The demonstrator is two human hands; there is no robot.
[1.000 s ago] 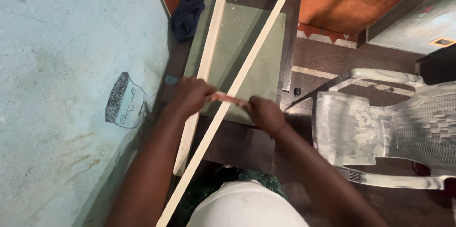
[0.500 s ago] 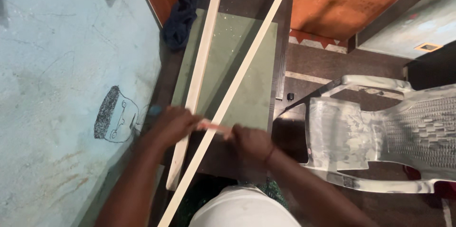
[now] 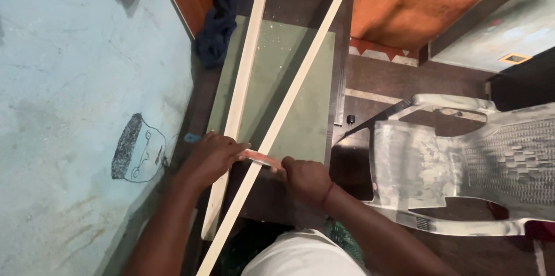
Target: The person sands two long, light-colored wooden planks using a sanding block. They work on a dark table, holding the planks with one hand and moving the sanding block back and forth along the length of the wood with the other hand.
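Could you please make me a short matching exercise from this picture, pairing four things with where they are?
Things:
1. plastic chair
2. dark blue cloth
3. face drawing
4. reddish flat piece

Places:
A. on the pale blue wall
B. between the left hand and right hand
C. right of the table
D. at the table's far left corner

Pairs: 1-C, 2-D, 3-A, 4-B

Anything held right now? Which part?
Both hands pinch a thin reddish strip laid across the slanted pale slat: left hand at its left end, right hand at its right end.
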